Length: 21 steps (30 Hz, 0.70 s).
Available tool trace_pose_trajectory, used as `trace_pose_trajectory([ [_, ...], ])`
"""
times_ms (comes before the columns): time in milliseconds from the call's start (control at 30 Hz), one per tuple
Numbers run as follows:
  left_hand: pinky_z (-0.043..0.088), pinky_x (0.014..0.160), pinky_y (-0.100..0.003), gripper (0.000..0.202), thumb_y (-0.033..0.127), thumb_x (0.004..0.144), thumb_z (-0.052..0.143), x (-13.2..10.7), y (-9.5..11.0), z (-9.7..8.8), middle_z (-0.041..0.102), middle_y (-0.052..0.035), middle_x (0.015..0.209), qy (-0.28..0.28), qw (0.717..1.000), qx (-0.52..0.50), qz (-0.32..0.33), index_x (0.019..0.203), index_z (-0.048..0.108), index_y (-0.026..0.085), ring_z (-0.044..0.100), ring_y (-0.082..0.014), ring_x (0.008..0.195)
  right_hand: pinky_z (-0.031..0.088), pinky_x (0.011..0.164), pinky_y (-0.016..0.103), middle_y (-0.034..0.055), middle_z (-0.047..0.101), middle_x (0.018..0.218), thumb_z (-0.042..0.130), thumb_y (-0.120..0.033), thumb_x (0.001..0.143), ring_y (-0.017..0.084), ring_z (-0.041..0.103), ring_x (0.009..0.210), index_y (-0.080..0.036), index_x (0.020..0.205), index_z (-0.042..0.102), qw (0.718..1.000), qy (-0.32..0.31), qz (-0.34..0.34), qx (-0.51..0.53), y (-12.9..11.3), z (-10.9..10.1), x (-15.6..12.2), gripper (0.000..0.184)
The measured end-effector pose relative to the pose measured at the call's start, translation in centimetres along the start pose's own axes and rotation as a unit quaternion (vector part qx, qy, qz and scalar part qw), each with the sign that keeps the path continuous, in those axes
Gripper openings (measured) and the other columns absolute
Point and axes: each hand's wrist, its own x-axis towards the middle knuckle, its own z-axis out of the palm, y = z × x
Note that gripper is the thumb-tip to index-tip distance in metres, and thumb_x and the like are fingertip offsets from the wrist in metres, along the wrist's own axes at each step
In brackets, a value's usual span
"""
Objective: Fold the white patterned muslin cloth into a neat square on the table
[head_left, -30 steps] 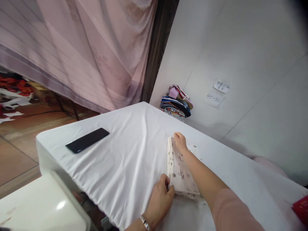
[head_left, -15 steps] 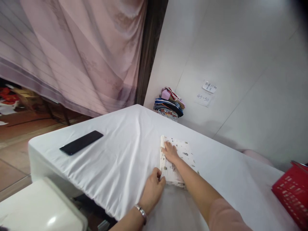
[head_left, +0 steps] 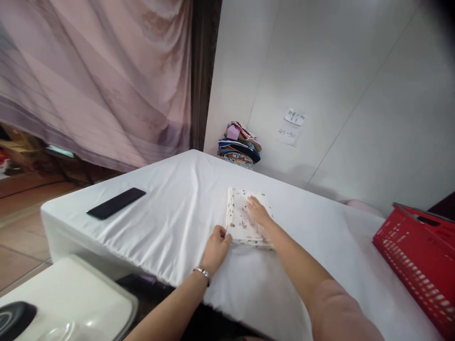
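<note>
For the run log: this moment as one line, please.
left hand: at near-left corner, folded cloth | right hand: on its top | black slab: left | red basket: right

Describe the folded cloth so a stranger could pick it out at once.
Start at the white-covered table, then find the left hand and right hand. The folded cloth lies under the right hand, its near left corner at the left hand. It is pale with small scattered motifs, unlike the multicoloured fabric pile by the wall.
</note>
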Motion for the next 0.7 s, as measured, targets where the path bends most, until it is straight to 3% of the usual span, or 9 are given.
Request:
trace_pose_trajectory([
  [67,0.037,0.057,-0.025,0.008,0.025,0.076,0.045,-0.1,0.2,-0.1,0.054,0.003,0.065,0.002,1.0,-0.002,0.002,0.083,0.042,0.021,0.055,-0.014,0.058,0.022,0.109,0.031,0.0059,0.036,0.145,0.037,-0.039,0.09,0.017,0.029,0.134,-0.018,0.129,0.05,0.998,0.048,0.03,0.014,1.8,-2.2,-1.1,0.046],
  [167,0.04,0.058,-0.026,0.016,0.025,0.076,0.046,-0.2,0.4,-0.2,0.058,0.0004,0.071,0.004,1.0,0.002,0.002,0.091,0.044,0.02,0.058,-0.0153,0.061,0.032,0.104,0.035,0.0075,0.052,0.132,0.051,-0.035,0.082,0.022,0.045,0.123,-0.019,0.12,0.057,0.988,0.086,0.125,0.015,5.1,-4.7,-4.0,0.041],
  [300,0.042,0.058,-0.027,0.022,0.029,0.076,0.047,-0.2,0.5,-0.1,0.06,-0.0018,0.075,0.01,1.0,0.011,-0.01,0.097,0.047,0.019,0.06,-0.0165,0.065,0.048,0.084,0.031,0.0106,0.06,0.12,0.053,-0.038,0.08,0.021,0.06,0.102,-0.016,0.127,0.051,0.971,0.069,0.224,0.052,7.9,-5.4,-8.0,0.051],
  [467,0.042,0.057,-0.027,0.025,0.031,0.076,0.046,-0.1,1.0,0.0,0.061,-0.0026,0.078,0.016,0.999,0.043,-0.016,0.098,0.047,0.019,0.059,-0.0157,0.062,0.048,0.052,0.024,0.0096,0.065,0.099,0.054,-0.039,0.08,0.016,0.062,0.07,-0.015,0.135,0.04,0.955,0.06,0.261,0.128,7.2,-4.4,-9.6,0.062],
  [567,0.042,0.055,-0.027,0.026,0.031,0.076,0.044,0.0,1.3,-0.1,0.061,-0.001,0.072,0.005,0.998,0.048,-0.026,0.099,0.046,0.019,0.056,-0.0146,0.055,0.045,0.046,0.023,0.0069,0.064,0.09,0.056,-0.034,0.078,0.013,0.057,0.057,-0.017,0.138,0.037,0.955,0.051,0.253,0.146,6.6,-4.4,-9.5,0.065],
  [700,0.042,0.052,-0.026,0.026,0.031,0.074,0.046,0.1,1.4,-0.1,0.062,-0.0007,0.073,-0.01,0.999,0.042,-0.034,0.097,0.046,0.02,0.056,-0.0134,0.052,0.044,0.044,0.022,0.0042,0.061,0.086,0.057,-0.031,0.076,0.012,0.054,0.054,-0.019,0.135,0.04,0.952,0.082,0.243,0.166,6.9,-4.2,-9.6,0.062],
])
